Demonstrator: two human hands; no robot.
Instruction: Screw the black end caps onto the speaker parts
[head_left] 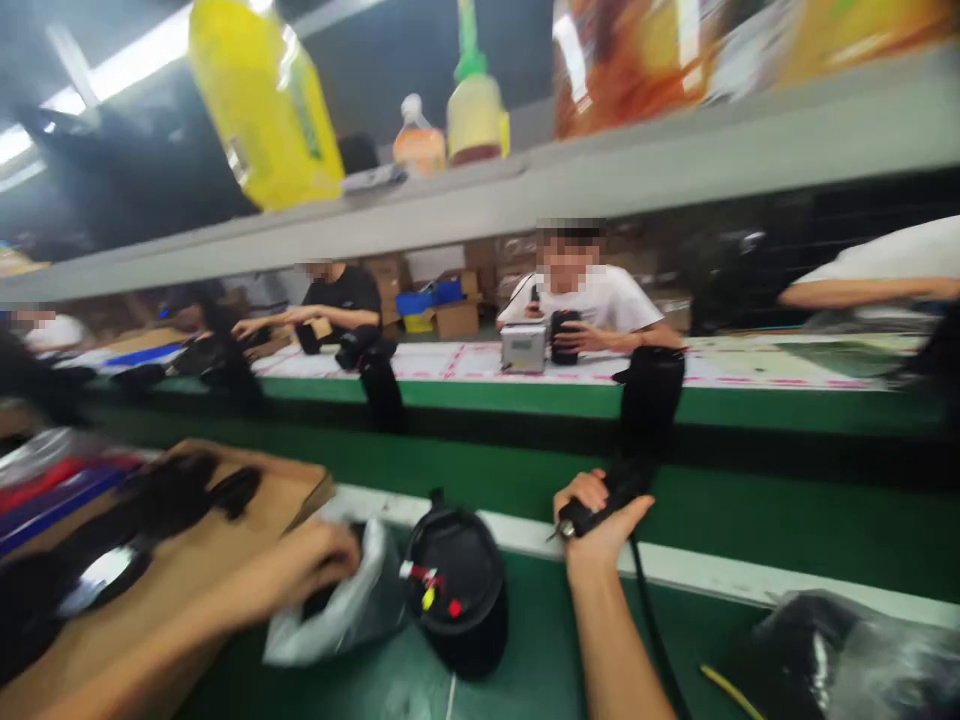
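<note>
the green table (540, 640) carries a black round unit (457, 590) near its far edge, wiring up for access. left hand (319, 565), blurred, grips a clear bag (337, 620) beside it; right hand (596, 515) is closed around a black corded tool (607, 495).

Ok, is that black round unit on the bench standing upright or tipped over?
Upright. The black unit stands on its base on the green bench, top face up, with red and yellow wire ends showing on it.
</note>
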